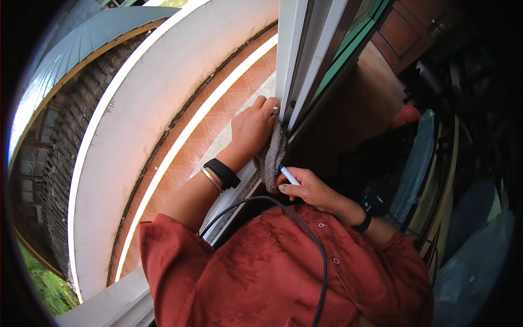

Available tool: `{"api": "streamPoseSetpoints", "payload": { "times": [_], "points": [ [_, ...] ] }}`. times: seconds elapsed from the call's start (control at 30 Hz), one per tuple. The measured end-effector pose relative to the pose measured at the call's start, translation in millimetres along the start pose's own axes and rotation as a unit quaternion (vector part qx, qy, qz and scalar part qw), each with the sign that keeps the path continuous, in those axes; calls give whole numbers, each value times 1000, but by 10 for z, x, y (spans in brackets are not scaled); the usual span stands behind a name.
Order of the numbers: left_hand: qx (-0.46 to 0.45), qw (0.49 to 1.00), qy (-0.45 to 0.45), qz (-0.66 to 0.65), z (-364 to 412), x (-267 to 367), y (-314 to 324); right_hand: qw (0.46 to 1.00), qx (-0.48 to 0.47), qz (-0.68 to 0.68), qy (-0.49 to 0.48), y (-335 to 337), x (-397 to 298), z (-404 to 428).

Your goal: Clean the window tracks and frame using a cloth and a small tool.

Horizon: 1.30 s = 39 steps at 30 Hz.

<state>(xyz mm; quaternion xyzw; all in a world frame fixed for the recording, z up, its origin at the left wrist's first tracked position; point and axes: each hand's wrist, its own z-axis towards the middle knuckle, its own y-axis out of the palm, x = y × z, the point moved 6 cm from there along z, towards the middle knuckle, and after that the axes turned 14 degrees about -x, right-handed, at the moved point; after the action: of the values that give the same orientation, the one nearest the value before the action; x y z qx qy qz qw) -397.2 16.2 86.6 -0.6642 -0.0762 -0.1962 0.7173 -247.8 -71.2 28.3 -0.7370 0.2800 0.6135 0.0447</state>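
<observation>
My left hand (pixel 254 126), with a black band and a pale bangle at its wrist, is at the inner edge of a white window frame (pixel 292 53). Its fingers curl over the top of a grey terry cloth (pixel 274 157) that hangs down beside the frame's lower track. Lower and to the right, my right hand (pixel 310 186) holds a slim white pen-like stick (pixel 290 176) with a blue end. The fingertips of that hand meet the cloth's lower end; whether they also grip it is hidden.
A black cable (pixel 312 237) loops across my red shirt (pixel 261 261). Outside lie a tiled ledge (pixel 200 135), a pale parapet (pixel 135 110) and a tiled roof (pixel 67 180). Indoors, plastic-wrapped boards (pixel 414 163) lean at the right, and a wooden door (pixel 408 34) stands beyond.
</observation>
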Motion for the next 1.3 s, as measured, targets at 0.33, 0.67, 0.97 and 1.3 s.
{"api": "streamPoseSetpoints", "payload": {
  "times": [0.33, 0.67, 0.97, 1.3],
  "points": [
    [-79, 987, 126, 64, -55, -8, 124, 999, 29, -10, 16, 64, -63, -48],
    [-112, 974, 144, 134, -210, 24, 134, 998, 41, -24, 30, -4, -55, -74],
    [-122, 962, 152, 191, -157, 66, 210, 996, 56, -60, 29, 33, -152, -23],
    [-148, 963, 35, 224, -840, -7, 167, 995, -36, -81, 43, 381, -124, -106]
  ]
}}
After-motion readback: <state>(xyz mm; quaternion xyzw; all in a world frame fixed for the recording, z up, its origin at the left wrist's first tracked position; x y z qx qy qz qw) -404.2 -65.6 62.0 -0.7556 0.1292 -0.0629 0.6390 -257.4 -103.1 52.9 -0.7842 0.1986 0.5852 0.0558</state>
